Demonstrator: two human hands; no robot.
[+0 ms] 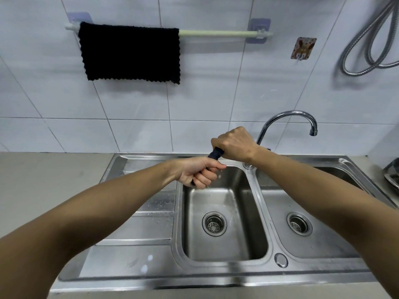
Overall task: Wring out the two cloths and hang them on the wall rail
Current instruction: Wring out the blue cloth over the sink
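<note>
A black cloth [129, 52] hangs spread over the left part of the pale green wall rail [218, 33]. A second dark cloth [215, 153], twisted into a tight roll, is held over the left basin of the steel sink [254, 197]. My left hand [199, 170] grips its lower end and my right hand [234, 144] grips its upper end. Only a short stretch of the roll shows between the two fists. A few water drops fall below my left hand.
A curved chrome tap [289, 119] stands behind my right hand. A ribbed drainboard [151, 225] lies left of the basins, and a second basin [302, 223] lies to the right. A metal shower hose [367, 50] and a hook [302, 49] hang on the tiled wall.
</note>
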